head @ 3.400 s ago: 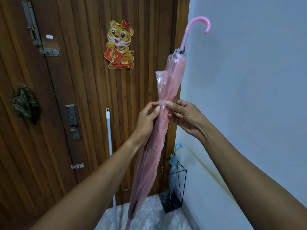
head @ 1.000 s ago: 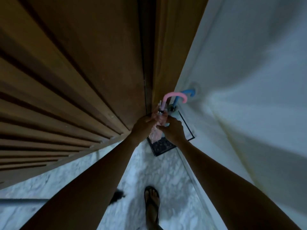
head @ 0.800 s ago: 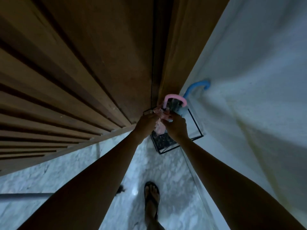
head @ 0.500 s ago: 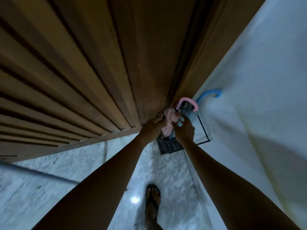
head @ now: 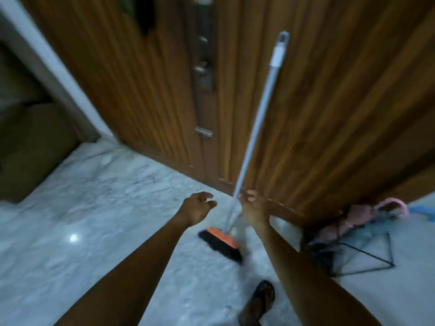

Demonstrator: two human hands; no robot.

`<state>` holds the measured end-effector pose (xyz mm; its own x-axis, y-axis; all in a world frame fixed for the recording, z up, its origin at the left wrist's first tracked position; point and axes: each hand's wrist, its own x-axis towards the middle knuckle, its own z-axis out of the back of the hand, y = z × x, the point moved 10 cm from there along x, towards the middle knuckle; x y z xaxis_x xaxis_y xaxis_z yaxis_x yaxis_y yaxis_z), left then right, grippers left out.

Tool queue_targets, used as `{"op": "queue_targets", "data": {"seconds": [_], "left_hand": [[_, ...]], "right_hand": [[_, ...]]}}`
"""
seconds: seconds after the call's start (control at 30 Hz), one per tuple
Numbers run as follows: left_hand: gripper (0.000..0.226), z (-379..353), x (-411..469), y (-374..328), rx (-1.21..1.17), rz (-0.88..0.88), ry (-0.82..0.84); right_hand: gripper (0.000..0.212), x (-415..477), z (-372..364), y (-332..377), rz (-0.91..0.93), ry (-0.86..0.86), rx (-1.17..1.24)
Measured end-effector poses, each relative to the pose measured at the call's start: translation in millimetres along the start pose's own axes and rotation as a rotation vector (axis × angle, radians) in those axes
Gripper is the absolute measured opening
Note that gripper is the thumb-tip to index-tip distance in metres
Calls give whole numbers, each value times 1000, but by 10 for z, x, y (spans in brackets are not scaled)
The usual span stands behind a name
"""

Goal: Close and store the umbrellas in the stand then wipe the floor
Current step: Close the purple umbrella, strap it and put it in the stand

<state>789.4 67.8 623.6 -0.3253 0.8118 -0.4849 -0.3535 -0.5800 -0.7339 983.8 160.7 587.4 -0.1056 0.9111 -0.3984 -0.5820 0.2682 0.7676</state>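
**Hands leaving the umbrellas, going for the broom**

Both hands are coming away from the folded pink plastic umbrella with a hooked handle (head: 341,223), which they were tucking into the black wire-frame umbrella stand (head: 322,257) half a second ago. The view is swinging left along the ribbed brown wooden door (head: 117,78).

That umbrella is now sitting in the stand beside the folded blue umbrella (head: 421,211), in the corner on the right.

The right hand (head: 253,207) is arriving at the long-handled broom with a pale grey pole (head: 253,137). Its fingers are curling right at the pole, but blur is hiding whether they are actually closing round it. The left hand (head: 197,208) is hanging loosely curled just beside it, holding nothing.

The orange-and-black brush head (head: 221,241) is resting on the white marbled floor (head: 94,220), near one sandalled foot (head: 261,300).

Judging by this, closing and storing are looking finished. The floor cleaning is only now getting under way, and all of it is remaining to do.
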Motion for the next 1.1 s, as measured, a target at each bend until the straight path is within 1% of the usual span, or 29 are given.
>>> {"op": "queue_targets", "data": {"seconds": [0.13,0.27,0.33,0.4,0.5,0.57,0.73,0.87,1.0,1.1], "left_hand": [[36,1960,-1475,1504,-125,105,-314],[39,3432,-3333,3034,-220,260,-643],[37,3948,-4214,3723,-260,333,-800],[34,4309,-5015,4376,-324,402,-949],[33,4597,-5992,5278,-414,512,-1113],[32,4699,-6466,5857,-489,580,-1180],[26,5007,-7252,7259,-637,767,-1306],[24,5361,-7546,8426,-744,897,-1345],[25,5585,-7440,9842,-833,979,-1313],[25,5569,-7107,11186,-895,988,-1308]], "right_hand": [[36,-1413,-2085,1317,263,325,-40],[33,-3295,-4018,2177,465,672,-84],[32,-4237,-4803,2407,544,826,-98],[29,-5103,-5487,2503,612,955,-139],[25,-6189,-6380,2442,695,1112,-228],[27,-6778,-6948,2361,740,1204,-289],[28,-8008,-8524,2091,799,1433,-463],[32,-8670,-9906,1803,764,1553,-620],[30,-8927,-11259,1310,755,1584,-821],[25,-8933,-12386,702,766,1582,-919]]}}
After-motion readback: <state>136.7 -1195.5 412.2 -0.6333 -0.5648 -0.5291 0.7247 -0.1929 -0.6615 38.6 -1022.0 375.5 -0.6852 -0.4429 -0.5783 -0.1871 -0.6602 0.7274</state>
